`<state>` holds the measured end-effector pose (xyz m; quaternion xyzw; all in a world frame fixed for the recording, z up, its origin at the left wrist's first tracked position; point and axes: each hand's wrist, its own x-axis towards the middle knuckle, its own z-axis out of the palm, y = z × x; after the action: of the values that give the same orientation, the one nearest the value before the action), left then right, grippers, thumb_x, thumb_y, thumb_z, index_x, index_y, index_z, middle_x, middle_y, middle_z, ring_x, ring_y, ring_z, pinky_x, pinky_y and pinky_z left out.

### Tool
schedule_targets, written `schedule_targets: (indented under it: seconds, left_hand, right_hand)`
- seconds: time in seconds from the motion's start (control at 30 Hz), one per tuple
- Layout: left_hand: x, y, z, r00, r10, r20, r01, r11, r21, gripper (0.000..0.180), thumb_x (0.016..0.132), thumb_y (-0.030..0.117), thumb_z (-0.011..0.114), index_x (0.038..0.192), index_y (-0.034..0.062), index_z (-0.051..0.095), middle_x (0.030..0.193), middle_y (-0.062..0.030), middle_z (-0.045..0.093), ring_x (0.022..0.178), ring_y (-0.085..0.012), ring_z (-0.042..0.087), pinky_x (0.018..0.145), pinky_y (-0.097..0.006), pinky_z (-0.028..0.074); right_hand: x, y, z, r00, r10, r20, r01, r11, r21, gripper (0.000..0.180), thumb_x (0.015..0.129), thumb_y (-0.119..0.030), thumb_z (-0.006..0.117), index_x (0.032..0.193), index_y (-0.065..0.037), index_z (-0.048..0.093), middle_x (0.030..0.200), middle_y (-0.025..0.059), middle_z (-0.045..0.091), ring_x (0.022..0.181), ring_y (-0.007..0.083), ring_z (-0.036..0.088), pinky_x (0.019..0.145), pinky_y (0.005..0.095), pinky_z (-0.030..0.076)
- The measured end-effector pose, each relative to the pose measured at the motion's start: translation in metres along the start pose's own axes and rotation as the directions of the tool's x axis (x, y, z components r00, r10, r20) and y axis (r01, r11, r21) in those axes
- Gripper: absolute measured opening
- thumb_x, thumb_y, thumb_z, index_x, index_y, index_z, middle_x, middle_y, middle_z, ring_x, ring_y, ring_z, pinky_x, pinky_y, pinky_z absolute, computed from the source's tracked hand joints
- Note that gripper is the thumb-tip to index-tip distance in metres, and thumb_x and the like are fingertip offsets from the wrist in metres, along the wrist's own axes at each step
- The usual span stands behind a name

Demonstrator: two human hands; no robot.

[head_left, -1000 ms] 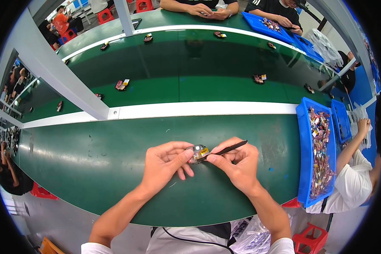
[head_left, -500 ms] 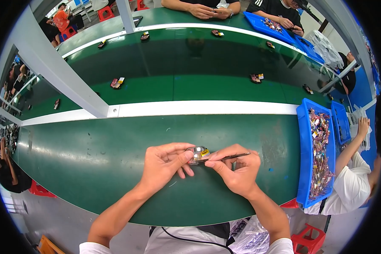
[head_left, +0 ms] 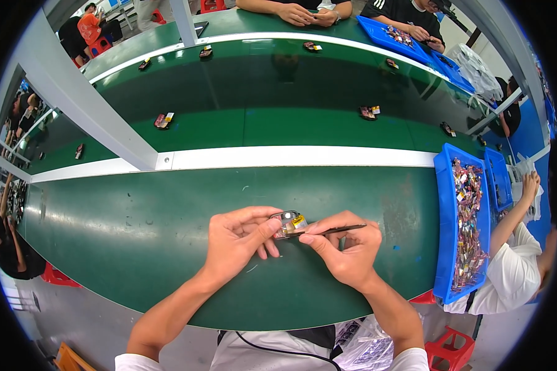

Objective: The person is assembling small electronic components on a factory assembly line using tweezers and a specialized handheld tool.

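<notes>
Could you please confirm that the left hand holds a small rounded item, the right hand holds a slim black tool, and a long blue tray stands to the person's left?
Not quite: the long blue tray stands to the person's right, as the head view shows. The left hand does hold the small rounded item, and the right hand the slim black tool.

Our left hand (head_left: 232, 242) pinches between thumb (head_left: 262, 235) and index finger (head_left: 254, 213), the lower fingers (head_left: 270, 248) loosely bent beneath. Our right hand (head_left: 343, 246), just beside it, grips thumb against fingertips, while our bare forearms (head_left: 174, 309) slant up and inward from below.
</notes>
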<state>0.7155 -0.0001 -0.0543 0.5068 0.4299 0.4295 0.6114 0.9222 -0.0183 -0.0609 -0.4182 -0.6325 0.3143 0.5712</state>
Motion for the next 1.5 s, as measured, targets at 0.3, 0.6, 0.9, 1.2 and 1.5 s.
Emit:
schedule_targets:
  seconds: [0.3, 0.6, 0.9, 1.2, 1.5]
  left_hand:
    - [-0.001, 0.001, -0.003, 1.000, 0.022, -0.003, -0.022, 0.999, -0.026, 0.024, 0.096, 0.011, 0.069, 0.113, -0.0067, 0.069, 0.085, -0.0130, 0.073, 0.062, -0.0159, 0.069, 0.050, -0.024, 0.051]
    - [-0.003, 0.002, -0.005, 0.997, 0.066, -0.041, -0.063, 0.996, 0.066, 0.022, 0.095, 0.009, 0.068, 0.113, -0.0036, 0.071, 0.081, -0.0109, 0.072, 0.061, -0.0137, 0.069, 0.050, -0.022, 0.050]
    - [-0.002, 0.002, -0.007, 0.995, 0.084, -0.060, -0.080, 0.995, 0.065, 0.020, 0.095, 0.007, 0.068, 0.111, -0.0041, 0.072, 0.078, -0.0096, 0.072, 0.061, -0.0136, 0.069, 0.049, -0.022, 0.049]
    - [-0.003, 0.001, -0.009, 0.996, 0.068, -0.057, -0.064, 0.996, 0.062, 0.020, 0.095, 0.008, 0.069, 0.111, -0.0046, 0.072, 0.078, -0.0096, 0.072, 0.060, -0.0127, 0.068, 0.049, -0.021, 0.049]
    - [0.002, 0.007, -0.006, 0.997, -0.077, -0.002, 0.077, 0.997, 0.001, 0.025, 0.097, 0.009, 0.066, 0.115, -0.0086, 0.065, 0.091, -0.0158, 0.073, 0.069, -0.0191, 0.072, 0.054, -0.026, 0.056]
  right_hand:
    - [-0.001, -0.002, 0.004, 0.999, 0.032, -0.004, -0.032, 0.999, 0.009, 0.011, 0.077, 0.000, 0.083, 0.082, -0.002, 0.074, 0.072, 0.0031, 0.073, 0.042, 0.0014, 0.045, 0.041, 0.0194, 0.030]
    - [-0.001, -0.001, 0.005, 1.000, 0.009, -0.005, -0.009, 1.000, -0.005, 0.011, 0.077, 0.000, 0.083, 0.084, 0.000, 0.074, 0.075, 0.0042, 0.074, 0.042, 0.0014, 0.046, 0.041, 0.0199, 0.030]
    - [0.003, -0.004, 0.004, 0.992, -0.097, 0.080, 0.101, 0.994, -0.042, 0.013, 0.075, 0.001, 0.083, 0.084, -0.003, 0.073, 0.084, 0.0070, 0.077, 0.044, 0.0033, 0.051, 0.041, 0.0192, 0.035]
    - [0.006, -0.005, 0.009, 0.985, -0.148, 0.090, 0.155, 0.985, -0.070, 0.013, 0.074, 0.002, 0.082, 0.081, -0.005, 0.074, 0.081, 0.0066, 0.077, 0.043, 0.0055, 0.052, 0.040, 0.0199, 0.036]
    - [0.004, 0.001, 0.015, 0.947, -0.304, 0.108, 0.317, 0.936, -0.150, 0.014, 0.072, 0.003, 0.080, 0.078, -0.008, 0.076, 0.079, 0.0051, 0.078, 0.046, 0.0085, 0.058, 0.044, 0.0200, 0.037]
